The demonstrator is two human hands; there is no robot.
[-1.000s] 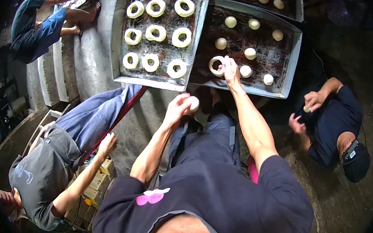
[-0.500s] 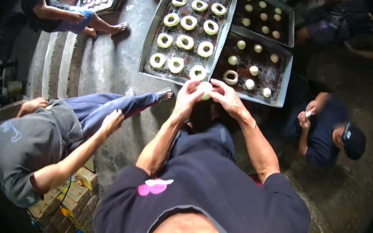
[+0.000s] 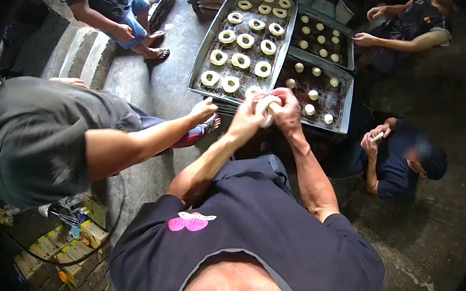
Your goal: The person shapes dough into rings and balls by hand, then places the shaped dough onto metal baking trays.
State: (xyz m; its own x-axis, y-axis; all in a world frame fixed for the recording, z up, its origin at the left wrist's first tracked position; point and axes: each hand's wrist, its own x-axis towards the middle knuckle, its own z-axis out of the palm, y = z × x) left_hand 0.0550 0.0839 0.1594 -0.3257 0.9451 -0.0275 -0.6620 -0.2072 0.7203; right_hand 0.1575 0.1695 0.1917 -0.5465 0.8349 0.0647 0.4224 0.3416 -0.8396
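Observation:
Close in front of my chest, my left hand [image 3: 248, 116] and my right hand [image 3: 287, 114] both grip a pale dough ring [image 3: 268, 108], their fingers closed around it. Part of the ring is hidden by the fingers. Just beyond lies a long metal tray [image 3: 254, 53] with rows of dough rings [image 3: 230, 84]; one ring at its near edge is partly covered by my left hand. Beside my right hand stands a second tray [image 3: 325, 100] holding several round dough balls [image 3: 309, 109].
Behind it is another tray of balls [image 3: 323, 52]. A co-worker's hand [image 3: 204, 110] is near the long tray's front left corner. Another person [image 3: 410, 150] sits at right holding a small white object. Two more people are farther back. Cartons [image 3: 40, 253] lie lower left.
The dough between my hands looked like a round piece and now shows as a ring. The left co-worker's arm has reached toward the long tray. My view has shifted slightly.

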